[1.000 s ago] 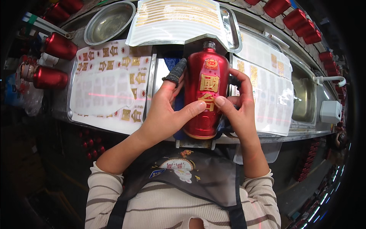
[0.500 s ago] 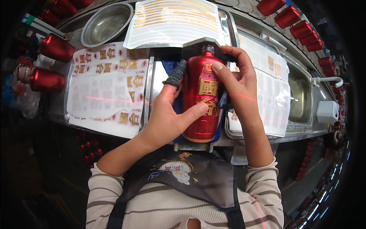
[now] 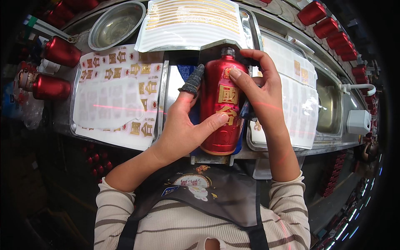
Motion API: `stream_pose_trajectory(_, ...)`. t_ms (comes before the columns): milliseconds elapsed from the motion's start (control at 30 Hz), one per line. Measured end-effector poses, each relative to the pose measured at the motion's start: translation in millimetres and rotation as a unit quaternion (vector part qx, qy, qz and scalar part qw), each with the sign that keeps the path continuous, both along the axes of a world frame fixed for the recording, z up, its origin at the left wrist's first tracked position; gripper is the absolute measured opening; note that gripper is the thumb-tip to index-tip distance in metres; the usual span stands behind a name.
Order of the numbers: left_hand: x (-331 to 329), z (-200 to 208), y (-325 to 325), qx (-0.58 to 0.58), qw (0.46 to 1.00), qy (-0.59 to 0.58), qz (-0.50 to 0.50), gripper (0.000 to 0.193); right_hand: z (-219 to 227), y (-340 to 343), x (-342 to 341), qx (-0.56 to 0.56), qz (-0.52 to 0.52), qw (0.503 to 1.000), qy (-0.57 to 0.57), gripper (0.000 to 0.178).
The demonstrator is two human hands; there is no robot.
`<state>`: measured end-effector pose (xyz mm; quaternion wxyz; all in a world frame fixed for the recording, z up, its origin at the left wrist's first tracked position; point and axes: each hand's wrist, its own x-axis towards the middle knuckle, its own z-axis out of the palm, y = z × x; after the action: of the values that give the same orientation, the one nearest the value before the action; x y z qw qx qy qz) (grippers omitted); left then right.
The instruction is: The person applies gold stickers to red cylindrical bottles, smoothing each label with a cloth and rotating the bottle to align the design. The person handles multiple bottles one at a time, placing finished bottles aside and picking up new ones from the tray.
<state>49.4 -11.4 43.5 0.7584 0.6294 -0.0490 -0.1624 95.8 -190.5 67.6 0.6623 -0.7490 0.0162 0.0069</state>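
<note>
A shiny red bottle with gold lettering lies in a cradle, its clear neck pointing away from me. My left hand holds it from the left; the thumb presses on the lower gold character, and a dark wrapping covers one finger along the bottle's side. My right hand grips the upper right side. Its thumb rests on the small round gold emblem near the shoulder, and the index finger curls beside the neck. Blue cloth shows under the bottle. The other right fingers are partly hidden behind it.
Decal sheets with gold characters lie on a tray at left, more white sheets at right. Gold-striped sheets sit ahead, near a metal bowl. Beyond the right sheets are a sink and faucet. Red bottles stand left.
My right thumb has shifted slightly left and up on the round emblem. The left hand and the bottle stay almost still. Red bottles at the far right have moved along.
</note>
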Motion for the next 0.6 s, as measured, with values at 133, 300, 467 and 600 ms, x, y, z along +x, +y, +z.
stream_pose_trajectory(133,0.4,-0.8,0.1,0.003,1.0,-0.01,0.001,0.089,-1.8,-1.0,0.2,-0.009,-0.001,1.0,0.003,0.051)
stream_pose_trajectory(300,0.6,1.4,-1.4,0.004,1.0,-0.012,0.003,0.088,-3.1,-1.7,-0.8,0.004,0.001,1.0,-0.005,0.05)
stream_pose_trajectory(467,-0.9,-2.1,-3.8,-0.005,0.999,-0.044,0.031,0.076,-1.7,-2.0,-0.6,0.024,0.002,1.0,0.009,0.047)
stream_pose_trajectory(600,11.1,2.0,-1.7,-0.055,0.994,-0.013,0.094,0.072,-6.7,-7.9,-0.5,0.118,0.006,0.993,0.021,0.036)
